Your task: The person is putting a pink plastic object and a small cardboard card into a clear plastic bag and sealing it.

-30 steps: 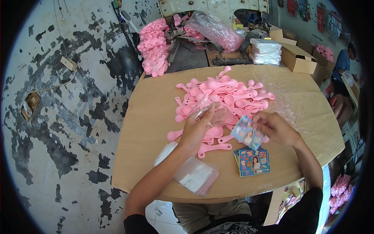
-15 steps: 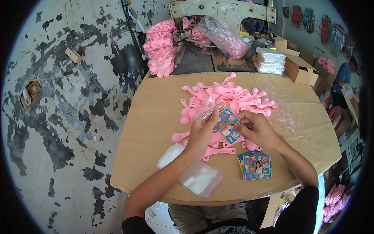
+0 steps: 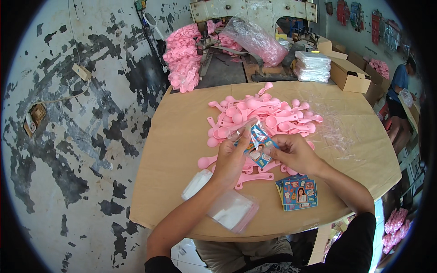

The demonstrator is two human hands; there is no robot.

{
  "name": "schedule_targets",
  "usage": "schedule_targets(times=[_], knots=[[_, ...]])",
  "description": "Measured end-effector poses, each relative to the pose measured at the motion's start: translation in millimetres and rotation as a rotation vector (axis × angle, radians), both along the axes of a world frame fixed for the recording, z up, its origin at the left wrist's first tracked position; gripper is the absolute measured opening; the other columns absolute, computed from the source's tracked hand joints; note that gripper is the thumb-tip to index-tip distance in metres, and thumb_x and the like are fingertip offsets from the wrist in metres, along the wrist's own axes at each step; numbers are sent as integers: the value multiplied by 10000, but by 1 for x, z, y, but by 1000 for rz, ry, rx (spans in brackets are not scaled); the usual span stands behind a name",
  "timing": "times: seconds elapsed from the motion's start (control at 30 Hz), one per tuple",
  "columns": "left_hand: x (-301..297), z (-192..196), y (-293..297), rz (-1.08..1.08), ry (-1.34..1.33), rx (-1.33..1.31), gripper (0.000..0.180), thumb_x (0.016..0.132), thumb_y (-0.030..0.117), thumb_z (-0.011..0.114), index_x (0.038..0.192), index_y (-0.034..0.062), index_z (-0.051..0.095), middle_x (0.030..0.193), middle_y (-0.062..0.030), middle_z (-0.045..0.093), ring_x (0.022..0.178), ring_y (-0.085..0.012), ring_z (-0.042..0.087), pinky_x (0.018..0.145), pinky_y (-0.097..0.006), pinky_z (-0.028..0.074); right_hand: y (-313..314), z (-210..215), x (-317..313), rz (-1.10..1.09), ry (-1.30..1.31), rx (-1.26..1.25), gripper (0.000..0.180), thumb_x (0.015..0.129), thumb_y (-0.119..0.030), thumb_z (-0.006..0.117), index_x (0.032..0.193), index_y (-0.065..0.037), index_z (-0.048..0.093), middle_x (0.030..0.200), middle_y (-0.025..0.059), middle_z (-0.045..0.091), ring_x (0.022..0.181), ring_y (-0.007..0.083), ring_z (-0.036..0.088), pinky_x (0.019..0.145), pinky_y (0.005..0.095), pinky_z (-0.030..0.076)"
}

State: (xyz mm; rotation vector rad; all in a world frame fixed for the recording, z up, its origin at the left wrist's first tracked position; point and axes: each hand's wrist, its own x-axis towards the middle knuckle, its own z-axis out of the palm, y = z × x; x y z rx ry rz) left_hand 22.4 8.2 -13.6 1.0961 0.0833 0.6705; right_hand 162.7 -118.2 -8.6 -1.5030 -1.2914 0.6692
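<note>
My left hand [image 3: 231, 159] grips a small clear plastic bag [image 3: 236, 133] between thumb and fingers. A blue printed card [image 3: 260, 157] sits at least partly inside it, with glare from the film across its upper part. Pinched at the card's right edge are the fingers of my right hand [image 3: 297, 152]. Both hands hover over the near side of a heap of pink plastic scoops [image 3: 273, 109]. Close to my right wrist lies a stack of similar blue cards [image 3: 299, 193]. Under my left forearm is a pile of flat clear bags [image 3: 234, 211].
Brown paper covers the table [image 3: 159, 159]. Crumpled clear film [image 3: 337, 132] lies to the right of the scoops. Farther back are bagged pink scoops [image 3: 183, 57], stacked clear packs [image 3: 312, 67] and a cardboard box [image 3: 348, 75]. Another person [image 3: 400, 86] is at the far right.
The card has shifted left into the clear bag, and film now overlies it. My right hand has followed slightly leftward and stays on the card's edge.
</note>
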Motion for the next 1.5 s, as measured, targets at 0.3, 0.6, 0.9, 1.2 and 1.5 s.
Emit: schedule_targets(times=[0.3,0.6,0.9,1.2,1.5], knots=[[-4,-16,-10,-54,138,162,300,1000,253,540,1181,17,584,1089,-43,640,963,-85,594,805,-271,501,2,-9,-2,-48,128,128,201,948,-192,631,1023,-7,659,695,-23,619,511,-17,479,405,175,362],[-6,-12,0,-112,86,318,523,999,221,520,1437,23,316,1359,-144,500,1253,-204,500,1034,-363,439,4,-19,22,45,36,94,220,938,-169,644,1095,-17,662,812,-29,647,620,-13,503,501,170,405],[-9,-12,0,-63,-88,110,417,1026,204,445,1385,-9,419,1362,-156,510,1205,-210,542,1021,-385,438,0,16,-13,41,229,-104,256,939,-199,647,1137,-37,646,929,-5,657,716,44,587,623,232,523],[-5,-4,8,134,-37,167,219,940,88,625,1120,-34,653,1095,-87,676,977,-107,627,885,-284,514,5,0,-4,-63,286,123,262,950,-249,635,1084,-25,648,736,-13,600,633,32,525,545,218,438],[-7,0,19,221,27,412,244,961,114,597,1144,-42,639,964,-69,685,840,-106,635,781,-280,532,5,1,1,-68,203,208,237,985,-233,580,969,0,621,686,-18,539,594,41,451,532,225,372]])
